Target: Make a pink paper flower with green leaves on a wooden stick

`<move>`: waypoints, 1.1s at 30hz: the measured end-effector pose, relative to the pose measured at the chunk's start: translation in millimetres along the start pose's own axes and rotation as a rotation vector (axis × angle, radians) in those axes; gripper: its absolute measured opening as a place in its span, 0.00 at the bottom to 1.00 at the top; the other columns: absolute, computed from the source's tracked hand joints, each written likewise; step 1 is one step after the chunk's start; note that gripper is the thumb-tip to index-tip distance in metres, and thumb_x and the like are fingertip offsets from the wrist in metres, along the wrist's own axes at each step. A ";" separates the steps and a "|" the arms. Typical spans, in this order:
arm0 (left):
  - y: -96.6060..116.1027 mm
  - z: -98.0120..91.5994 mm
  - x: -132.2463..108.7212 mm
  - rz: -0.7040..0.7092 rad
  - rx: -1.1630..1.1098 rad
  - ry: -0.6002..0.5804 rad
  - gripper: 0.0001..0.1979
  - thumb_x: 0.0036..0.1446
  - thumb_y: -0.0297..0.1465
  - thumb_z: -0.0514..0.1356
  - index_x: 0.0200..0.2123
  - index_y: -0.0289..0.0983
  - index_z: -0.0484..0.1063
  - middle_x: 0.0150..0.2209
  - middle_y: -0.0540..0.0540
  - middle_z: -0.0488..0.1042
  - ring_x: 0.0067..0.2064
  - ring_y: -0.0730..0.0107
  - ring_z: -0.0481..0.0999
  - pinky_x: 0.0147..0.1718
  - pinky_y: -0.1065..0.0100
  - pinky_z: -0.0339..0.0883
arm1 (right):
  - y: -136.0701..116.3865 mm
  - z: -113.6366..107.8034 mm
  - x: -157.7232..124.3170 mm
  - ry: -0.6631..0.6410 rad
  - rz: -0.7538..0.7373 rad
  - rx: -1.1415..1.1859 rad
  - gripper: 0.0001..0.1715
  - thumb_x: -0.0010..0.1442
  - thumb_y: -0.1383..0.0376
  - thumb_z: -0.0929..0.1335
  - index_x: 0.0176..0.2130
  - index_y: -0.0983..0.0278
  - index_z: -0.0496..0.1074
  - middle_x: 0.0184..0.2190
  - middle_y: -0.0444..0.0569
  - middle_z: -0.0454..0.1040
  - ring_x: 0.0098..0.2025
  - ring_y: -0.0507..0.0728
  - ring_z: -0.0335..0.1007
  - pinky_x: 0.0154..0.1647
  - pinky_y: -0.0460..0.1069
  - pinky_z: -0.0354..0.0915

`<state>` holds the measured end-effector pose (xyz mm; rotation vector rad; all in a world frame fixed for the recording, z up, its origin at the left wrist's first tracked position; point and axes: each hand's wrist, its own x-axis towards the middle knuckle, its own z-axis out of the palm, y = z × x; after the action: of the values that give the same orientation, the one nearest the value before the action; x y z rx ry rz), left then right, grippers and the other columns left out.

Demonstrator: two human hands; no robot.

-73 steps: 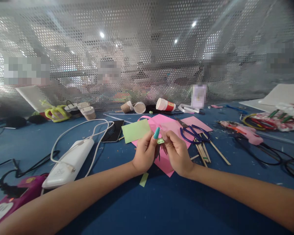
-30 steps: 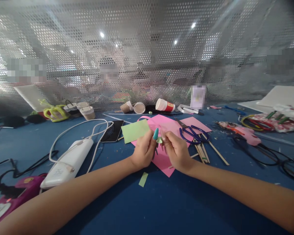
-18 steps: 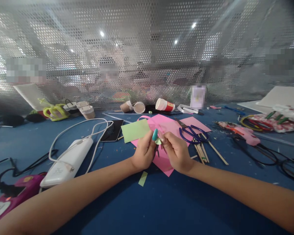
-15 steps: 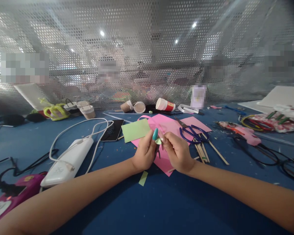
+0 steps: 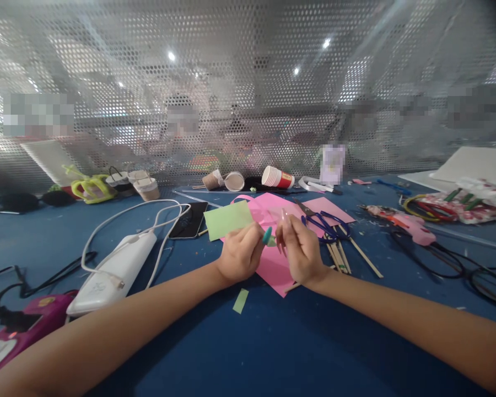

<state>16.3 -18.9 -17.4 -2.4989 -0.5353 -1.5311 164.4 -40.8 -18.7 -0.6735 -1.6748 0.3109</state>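
My left hand [image 5: 240, 255] is closed in a pinch, its thumb pressed against the fingers, at the left side of a small piece of green paper [image 5: 271, 241]. From the other side my right hand [image 5: 300, 248] pinches the same piece, fingertips partly hiding it. Both hands are above pink paper sheets [image 5: 275, 270] on the table. A larger light green paper [image 5: 228, 219] lies just beyond my left hand, partly over the pink. Scissors with blue handles [image 5: 328, 226] rest on the pink paper beyond my right hand. A green paper strip [image 5: 240, 301] lies nearer to me.
Wooden sticks [image 5: 339, 256] lie right of my right hand. Leftward are a phone [image 5: 189, 220], a white power strip [image 5: 116, 270] with a looping cable and a magenta device [image 5: 33, 325]. A pink glue gun [image 5: 411, 226] lies right. Stacked paper cups [image 5: 278, 177] lie near the perforated screen.
My hands have drawn slightly apart. The left fist has turned and shifted a little left, while the right fingertips have risen and moved right; the small green paper stays between them.
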 end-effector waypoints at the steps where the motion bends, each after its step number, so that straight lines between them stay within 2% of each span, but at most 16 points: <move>1: -2.2 -1.9 1.1 0.073 0.067 -0.003 0.08 0.61 0.23 0.48 0.29 0.37 0.58 0.23 0.51 0.62 0.22 0.77 0.60 0.21 0.72 0.56 | 0.1 -0.3 -1.1 0.021 0.001 -0.009 0.17 0.69 0.66 0.54 0.27 0.62 0.57 0.20 0.40 0.58 0.21 0.49 0.55 0.23 0.46 0.56; 3: -5.2 -4.7 2.7 0.131 0.162 0.011 0.08 0.60 0.22 0.49 0.29 0.37 0.58 0.23 0.51 0.62 0.22 0.76 0.59 0.22 0.72 0.55 | -0.8 -0.7 -3.1 0.013 -0.048 -0.072 0.17 0.68 0.67 0.55 0.27 0.62 0.58 0.20 0.41 0.58 0.22 0.50 0.55 0.25 0.47 0.57; 7: -4.6 -4.9 3.0 0.114 0.225 0.030 0.09 0.59 0.22 0.51 0.28 0.38 0.57 0.21 0.52 0.60 0.21 0.75 0.57 0.21 0.71 0.54 | -2.6 0.5 -5.6 -0.051 -0.148 -0.156 0.13 0.66 0.69 0.58 0.29 0.62 0.58 0.22 0.42 0.59 0.24 0.50 0.56 0.27 0.47 0.57; 13: -2.9 -0.8 -2.6 0.122 0.074 -0.006 0.07 0.62 0.25 0.47 0.30 0.37 0.58 0.24 0.50 0.62 0.23 0.74 0.62 0.22 0.70 0.57 | 2.3 1.0 -3.9 -0.036 -0.188 -0.142 0.12 0.66 0.70 0.59 0.30 0.61 0.59 0.23 0.41 0.61 0.24 0.50 0.57 0.26 0.46 0.58; 17: -3.1 -0.5 -5.9 -0.048 -0.107 0.014 0.09 0.64 0.27 0.44 0.30 0.38 0.56 0.23 0.51 0.60 0.23 0.74 0.62 0.23 0.70 0.58 | 4.7 -2.5 1.2 0.043 -0.237 -0.137 0.11 0.65 0.71 0.60 0.31 0.62 0.61 0.23 0.41 0.60 0.24 0.49 0.57 0.26 0.45 0.58; 20: 0.7 -1.0 -5.0 -0.170 -0.132 0.033 0.10 0.65 0.28 0.43 0.31 0.38 0.57 0.24 0.51 0.61 0.22 0.76 0.61 0.23 0.70 0.57 | 4.2 -3.5 3.0 0.083 -0.222 -0.112 0.12 0.65 0.72 0.60 0.30 0.62 0.62 0.22 0.41 0.60 0.24 0.49 0.57 0.26 0.45 0.59; 24: 9.1 -0.4 -2.4 -0.178 -0.115 0.003 0.08 0.64 0.27 0.45 0.31 0.38 0.58 0.23 0.53 0.60 0.21 0.77 0.60 0.22 0.72 0.56 | 0.9 -1.3 1.2 0.042 -0.262 -0.091 0.11 0.65 0.72 0.60 0.31 0.61 0.62 0.23 0.42 0.62 0.24 0.50 0.59 0.25 0.46 0.59; 28: 14.5 1.4 -1.5 -0.150 -0.128 0.030 0.08 0.64 0.26 0.47 0.30 0.38 0.57 0.22 0.55 0.58 0.21 0.78 0.59 0.21 0.72 0.55 | -1.9 1.4 -0.7 0.028 -0.273 -0.121 0.10 0.65 0.72 0.60 0.31 0.61 0.61 0.23 0.42 0.63 0.24 0.50 0.60 0.25 0.46 0.59; 33: 16.6 1.6 -0.6 -0.232 -0.189 0.039 0.07 0.65 0.27 0.47 0.33 0.38 0.60 0.22 0.54 0.61 0.21 0.78 0.61 0.21 0.73 0.57 | -5.9 2.5 -0.1 0.027 -0.240 -0.119 0.12 0.66 0.70 0.59 0.29 0.61 0.60 0.22 0.42 0.61 0.22 0.50 0.57 0.23 0.46 0.57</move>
<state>23.7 -33.8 -17.9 -2.6148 -0.7287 -1.7872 160.5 -45.1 -16.1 -0.5539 -1.7380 0.0313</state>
